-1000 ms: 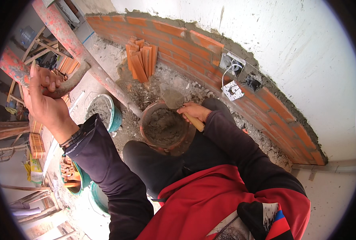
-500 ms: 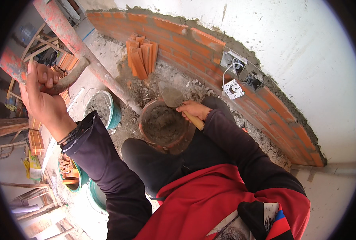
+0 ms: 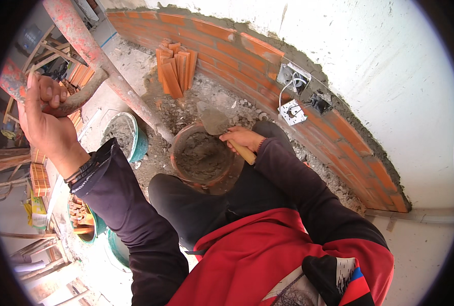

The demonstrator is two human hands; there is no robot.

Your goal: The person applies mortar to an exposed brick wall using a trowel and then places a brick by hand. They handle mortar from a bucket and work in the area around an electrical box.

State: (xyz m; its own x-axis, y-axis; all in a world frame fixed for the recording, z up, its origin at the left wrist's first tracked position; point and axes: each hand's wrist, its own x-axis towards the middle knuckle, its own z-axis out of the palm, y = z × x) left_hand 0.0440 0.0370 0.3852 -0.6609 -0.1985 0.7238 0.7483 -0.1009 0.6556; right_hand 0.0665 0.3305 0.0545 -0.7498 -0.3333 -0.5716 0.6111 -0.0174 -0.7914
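My left hand (image 3: 52, 120) is closed around a curved metal bar (image 3: 82, 98), part of a paint-stained scaffold frame (image 3: 74, 31). In my right hand (image 3: 243, 137) is a trowel (image 3: 212, 118); my fingers wrap the handle near the blade, and the rest of its pale wooden grip sticks out below. The trowel's flat blade points away from me, over the far right rim of a round bucket (image 3: 182, 176). Grey wet mortar (image 3: 202, 155) lies in the bucket, which stands between my knees.
A brick-tiled strip (image 3: 227, 51) runs along the wall on the right, with an electrical socket (image 3: 292, 112) hanging on wires. Loose brick tiles (image 3: 176, 69) stand beyond the bucket. At left are a green mortar bucket (image 3: 139, 145) and a bucket of brick pieces (image 3: 98, 224).
The whole view has shifted slightly, so the scene sits a little further left. Both hands keep their grips, and the trowel stays at the bucket's far right rim.
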